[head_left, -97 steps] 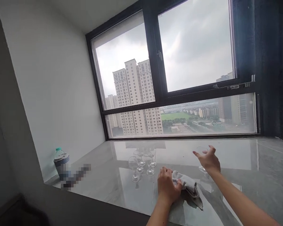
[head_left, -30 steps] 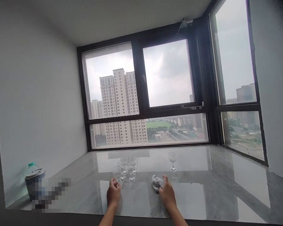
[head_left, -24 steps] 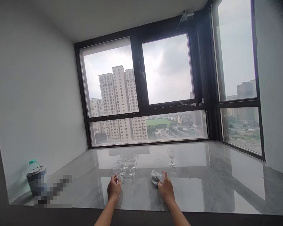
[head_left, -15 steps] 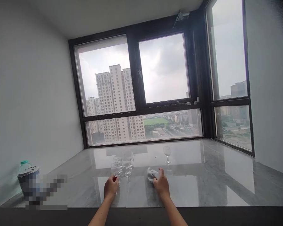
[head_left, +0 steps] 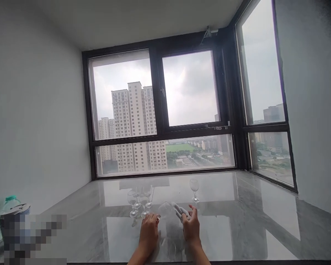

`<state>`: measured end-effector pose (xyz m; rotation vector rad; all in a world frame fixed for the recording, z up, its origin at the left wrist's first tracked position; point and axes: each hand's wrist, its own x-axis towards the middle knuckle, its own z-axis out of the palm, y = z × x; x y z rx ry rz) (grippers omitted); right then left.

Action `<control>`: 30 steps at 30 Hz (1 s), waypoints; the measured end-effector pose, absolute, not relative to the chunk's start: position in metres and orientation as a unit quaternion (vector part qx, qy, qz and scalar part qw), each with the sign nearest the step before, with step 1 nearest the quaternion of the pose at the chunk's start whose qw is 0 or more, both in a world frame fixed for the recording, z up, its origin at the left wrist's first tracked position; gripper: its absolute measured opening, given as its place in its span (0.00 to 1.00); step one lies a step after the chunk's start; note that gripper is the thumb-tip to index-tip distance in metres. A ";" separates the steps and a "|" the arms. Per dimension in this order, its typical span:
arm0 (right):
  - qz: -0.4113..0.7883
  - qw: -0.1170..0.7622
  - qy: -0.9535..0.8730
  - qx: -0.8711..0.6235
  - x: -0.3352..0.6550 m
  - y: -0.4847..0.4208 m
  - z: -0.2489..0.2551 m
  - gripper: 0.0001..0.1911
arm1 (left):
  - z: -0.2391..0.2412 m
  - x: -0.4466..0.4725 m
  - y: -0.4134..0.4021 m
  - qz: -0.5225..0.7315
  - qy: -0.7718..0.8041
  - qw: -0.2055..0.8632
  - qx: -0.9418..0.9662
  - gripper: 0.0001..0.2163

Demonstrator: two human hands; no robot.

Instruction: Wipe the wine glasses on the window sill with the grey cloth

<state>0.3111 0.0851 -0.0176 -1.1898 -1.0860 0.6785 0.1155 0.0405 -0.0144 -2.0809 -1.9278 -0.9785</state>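
My left hand (head_left: pixel 149 229) is closed around the foot end of a clear wine glass (head_left: pixel 165 209). The glass is tilted, its bowl toward the right, close to a white cloth (head_left: pixel 179 210). That cloth is bunched in my right hand (head_left: pixel 191 223), pinched between thumb and fingers. Whether cloth and bowl touch is hard to tell. Just beyond my left hand stands a cluster of several upright stemmed glasses (head_left: pixel 132 200). A single wine glass (head_left: pixel 194 187) stands upright farther back, beyond my right hand.
The glossy grey marble sill (head_left: pixel 253 221) carries strong window reflections. At the far left are a green-capped bottle (head_left: pixel 11 200) and a dark round container (head_left: pixel 15 217), partly blurred out. Dark-framed windows (head_left: pixel 158 92) close off the back and right; a pale wall (head_left: pixel 44 110) rises on the left.
My left hand has moved right, bringing a wine glass away from the cluster toward the cloth. My right hand still holds the cloth. The view has tipped up slightly.
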 end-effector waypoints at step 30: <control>0.268 0.696 -0.513 -0.425 0.305 0.064 -0.008 0.36 | -0.003 0.133 0.039 -0.304 -0.632 0.130 -0.701 0.17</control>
